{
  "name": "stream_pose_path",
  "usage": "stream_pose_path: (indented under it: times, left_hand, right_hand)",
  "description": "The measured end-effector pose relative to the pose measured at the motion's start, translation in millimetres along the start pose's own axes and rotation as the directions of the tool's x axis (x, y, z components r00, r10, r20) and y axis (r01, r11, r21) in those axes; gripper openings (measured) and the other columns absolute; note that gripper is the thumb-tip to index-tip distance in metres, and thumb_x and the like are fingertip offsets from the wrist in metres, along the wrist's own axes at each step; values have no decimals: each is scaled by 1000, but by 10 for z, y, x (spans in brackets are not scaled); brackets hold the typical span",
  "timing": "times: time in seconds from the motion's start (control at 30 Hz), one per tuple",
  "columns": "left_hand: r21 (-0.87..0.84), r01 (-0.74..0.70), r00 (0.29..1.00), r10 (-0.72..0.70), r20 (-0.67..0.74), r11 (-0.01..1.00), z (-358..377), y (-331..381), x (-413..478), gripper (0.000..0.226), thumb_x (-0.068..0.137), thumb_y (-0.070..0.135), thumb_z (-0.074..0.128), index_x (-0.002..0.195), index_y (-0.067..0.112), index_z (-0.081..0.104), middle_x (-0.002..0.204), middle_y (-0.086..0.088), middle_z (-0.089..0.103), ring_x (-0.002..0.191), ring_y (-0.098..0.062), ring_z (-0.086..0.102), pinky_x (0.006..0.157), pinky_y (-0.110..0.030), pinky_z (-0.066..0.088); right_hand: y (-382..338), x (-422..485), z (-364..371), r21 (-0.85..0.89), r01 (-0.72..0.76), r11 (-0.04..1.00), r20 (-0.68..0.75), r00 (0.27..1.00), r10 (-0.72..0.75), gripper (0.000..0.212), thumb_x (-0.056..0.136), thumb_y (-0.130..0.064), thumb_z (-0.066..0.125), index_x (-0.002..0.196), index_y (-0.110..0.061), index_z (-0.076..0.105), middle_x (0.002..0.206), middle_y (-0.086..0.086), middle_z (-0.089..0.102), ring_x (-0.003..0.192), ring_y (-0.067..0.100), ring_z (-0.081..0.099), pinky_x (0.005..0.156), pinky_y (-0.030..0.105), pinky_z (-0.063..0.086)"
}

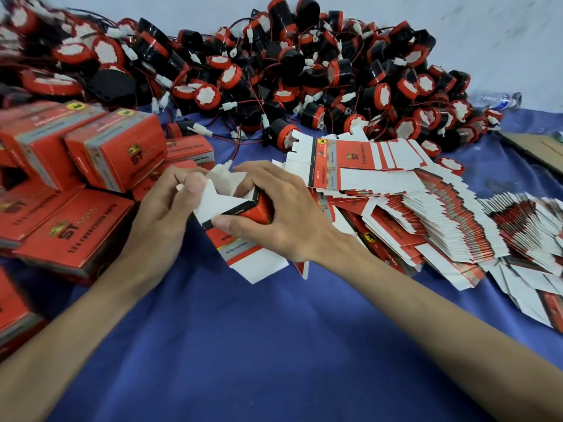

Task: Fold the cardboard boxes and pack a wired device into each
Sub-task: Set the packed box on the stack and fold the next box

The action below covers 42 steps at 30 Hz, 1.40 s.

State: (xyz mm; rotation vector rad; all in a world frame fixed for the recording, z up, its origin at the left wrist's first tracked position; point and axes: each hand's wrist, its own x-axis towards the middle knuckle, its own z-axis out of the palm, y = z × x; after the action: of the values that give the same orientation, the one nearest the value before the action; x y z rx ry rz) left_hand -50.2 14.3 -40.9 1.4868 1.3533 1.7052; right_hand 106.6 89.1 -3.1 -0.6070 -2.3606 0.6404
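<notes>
Blue cloth: finished boxes left, flat blanks right, devices behind; left hand and right hand grip half-folded box.

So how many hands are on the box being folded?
2. The left hand holds the white flaps of the half-folded red and white cardboard box; the right hand grips its red body. No other hand shows.

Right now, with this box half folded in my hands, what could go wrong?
The left hand and right hand pinch the white flaps of the half-folded box, which could crease or tear. The fanned flat blanks beside the right forearm might get knocked. The wired devices look tangled; pulling one may drag others.
</notes>
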Motion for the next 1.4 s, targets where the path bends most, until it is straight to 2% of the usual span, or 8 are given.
stream_pose_path:
  times: [0.17,0.3,0.43,0.6,0.73,0.87,1.1,1.4]
  left_hand:
    - [152,7,992,12,-125,988,-20,-67,8,22,84,28,61,67,24,49,93,29,63,93,10,57,81,-7,40]
    - [210,-61,996,74,-55,976,12,-33,-5,9,82,12,59,83,12,51,82,20,60,85,7,58,78,-6,40]
    - [225,10,1000,-15,21,974,5,31,-2,5,79,24,57,84,25,58,82,8,62,77,-4,56,73,-16,43]
    - [88,54,990,-65,124,995,10,32,-26,37,86,40,50,84,3,47,81,-25,49,73,-27,48,69,-37,39]
    - [58,157,983,-161,82,986,63,5,-37,21,96,42,46,113,29,44,97,4,62,87,0,59,75,-13,47]
    - [56,208,970,-213,119,977,73,18,-42,45,90,46,37,134,39,37,98,31,64,94,14,59,73,-2,43]
    - [-506,397,916,-362,170,766,139,59,-55,46,96,18,38,139,32,44,120,5,68,107,-13,66,73,-26,57]
    - [-538,383,892,-452,4,751,290,132,-34,32,95,8,47,121,18,61,84,6,74,75,-8,71,56,-21,54]
  right_hand:
    - [-2,-44,120,17,73,997,-70,995,-72,43,68,-34,80,83,1,59,97,13,56,87,26,54,82,31,42]
    - [-21,-57,174,-13,131,991,-138,982,-131,40,64,-30,81,75,1,59,90,11,59,80,27,55,80,33,40]
    - [-41,-63,176,15,95,995,-85,992,-93,40,67,-32,81,81,-1,59,87,2,59,77,24,51,77,28,37]
    - [-56,-64,172,-11,104,995,-58,993,-105,45,73,-32,75,110,-7,65,91,0,63,78,16,49,81,28,38]
    - [-12,-49,189,-46,145,988,-91,985,-149,30,74,-25,80,91,-1,70,85,7,63,73,15,47,78,31,37]
    - [6,-64,232,-27,177,984,-157,971,-179,28,71,-23,81,74,1,67,82,9,65,71,11,41,76,28,35]
    - [31,-73,285,-29,207,978,-253,945,-207,30,69,-24,80,72,3,65,88,11,69,80,29,63,80,40,41]
    - [-98,-98,284,-148,58,987,-297,950,-100,60,65,-32,87,110,-1,62,94,6,64,87,26,52,82,35,44]
